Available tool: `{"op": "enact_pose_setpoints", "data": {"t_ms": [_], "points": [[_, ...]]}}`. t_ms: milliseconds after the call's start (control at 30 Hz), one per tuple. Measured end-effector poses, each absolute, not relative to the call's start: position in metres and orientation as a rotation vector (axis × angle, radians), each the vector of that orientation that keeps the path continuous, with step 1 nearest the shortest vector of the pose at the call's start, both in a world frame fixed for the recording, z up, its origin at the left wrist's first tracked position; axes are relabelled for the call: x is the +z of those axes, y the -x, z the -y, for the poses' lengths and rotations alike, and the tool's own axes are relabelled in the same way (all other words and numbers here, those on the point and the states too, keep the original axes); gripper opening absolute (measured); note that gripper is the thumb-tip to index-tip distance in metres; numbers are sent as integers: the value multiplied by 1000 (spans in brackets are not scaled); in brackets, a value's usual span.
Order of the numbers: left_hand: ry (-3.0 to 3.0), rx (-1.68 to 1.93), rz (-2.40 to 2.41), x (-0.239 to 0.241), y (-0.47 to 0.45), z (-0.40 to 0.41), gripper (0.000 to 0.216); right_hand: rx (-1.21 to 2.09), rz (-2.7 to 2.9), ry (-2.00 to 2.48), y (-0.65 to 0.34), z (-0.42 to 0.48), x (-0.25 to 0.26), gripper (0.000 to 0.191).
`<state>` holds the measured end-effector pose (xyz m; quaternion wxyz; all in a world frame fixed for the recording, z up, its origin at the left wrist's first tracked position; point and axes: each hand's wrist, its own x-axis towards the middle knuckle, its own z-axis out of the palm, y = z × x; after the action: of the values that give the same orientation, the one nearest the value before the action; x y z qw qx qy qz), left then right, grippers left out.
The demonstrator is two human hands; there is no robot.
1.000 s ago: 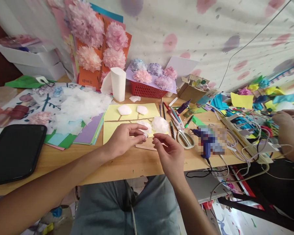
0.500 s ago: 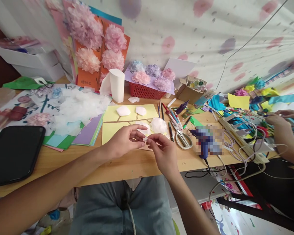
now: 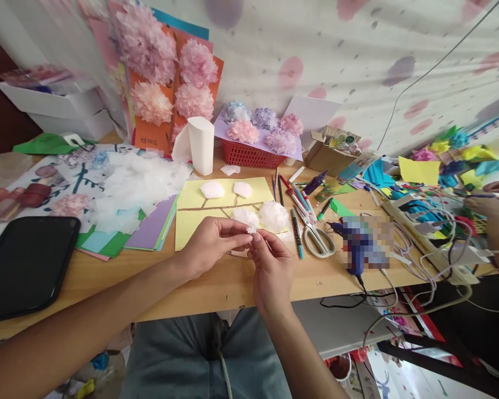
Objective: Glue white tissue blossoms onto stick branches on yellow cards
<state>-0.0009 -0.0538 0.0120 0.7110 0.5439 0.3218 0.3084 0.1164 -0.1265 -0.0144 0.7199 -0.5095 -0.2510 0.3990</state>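
Note:
My left hand (image 3: 210,243) and my right hand (image 3: 270,263) meet fingertip to fingertip above the wooden table's front edge. Both pinch one small white tissue scrap (image 3: 251,229) between them. Just behind lies a yellow sheet (image 3: 216,208) with brown branch strips and several white tissue puffs, the fluffiest (image 3: 273,215) right beyond my right fingers.
Scissors (image 3: 316,239), markers (image 3: 296,221) and a blue glue gun (image 3: 351,244) lie to the right. A white tissue heap (image 3: 133,183), a tissue roll (image 3: 202,145), a red basket (image 3: 249,155) and a black tablet (image 3: 23,263) sit left and behind. Another person's hand (image 3: 493,213) works among cables far right.
My right hand has moved left and up to join the left hand, and both now pinch the tissue scrap that the left hand held alone.

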Motion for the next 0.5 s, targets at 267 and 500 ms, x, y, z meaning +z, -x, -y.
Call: {"op": "enact_pose_setpoints", "data": {"t_ms": [267, 500], "points": [[-1158, 670, -738, 9, 1, 50, 27, 752, 726, 1250, -119, 128, -14, 17], [-1307, 710, -847, 6, 1, 43, 29, 578, 1112, 1495, -151, 146, -16, 20]]}}
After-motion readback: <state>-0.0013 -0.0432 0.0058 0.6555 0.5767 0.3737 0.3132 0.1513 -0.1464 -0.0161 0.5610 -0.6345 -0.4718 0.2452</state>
